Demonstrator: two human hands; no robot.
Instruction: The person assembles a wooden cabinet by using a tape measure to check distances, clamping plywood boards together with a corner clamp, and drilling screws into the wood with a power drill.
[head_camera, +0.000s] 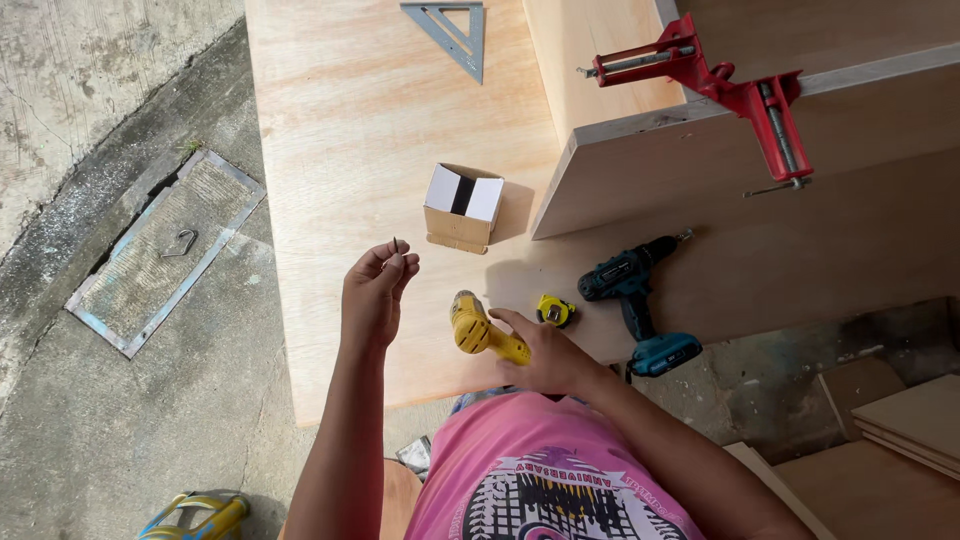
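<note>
Fingertips of the left hand (375, 290) were pinched tight on a small dark screw (395, 244), which stood upright above them, over the bare plywood sheet (340, 130). The right hand (545, 355) was wrapped around the handle of a yellow drill (478, 328), fingers closed on it, with the drill's body pointing up and away towards the left hand. The two hands were near each other but not touching.

Just beyond the left hand sat a small cardboard box (462, 207), square, its white flaps folded open; the inside was dark and I could not tell what lay in it. Beside the right hand lay a round yellow tape measure (555, 310), and next to that a dark teal drill (635, 295) lay on its side, its bit towards the upright panel. That panel (700, 150) was pale plywood with a raw edge, standing on the sheet and joined at a corner to a second board by a red metal corner clamp (735, 95) with steel screws. At the far edge of the sheet lay a grey metal triangle square (452, 30).

The ground to the left was rough concrete, with a rectangular metal-framed cover (165, 250) set into it, carrying a small hook handle.
</note>
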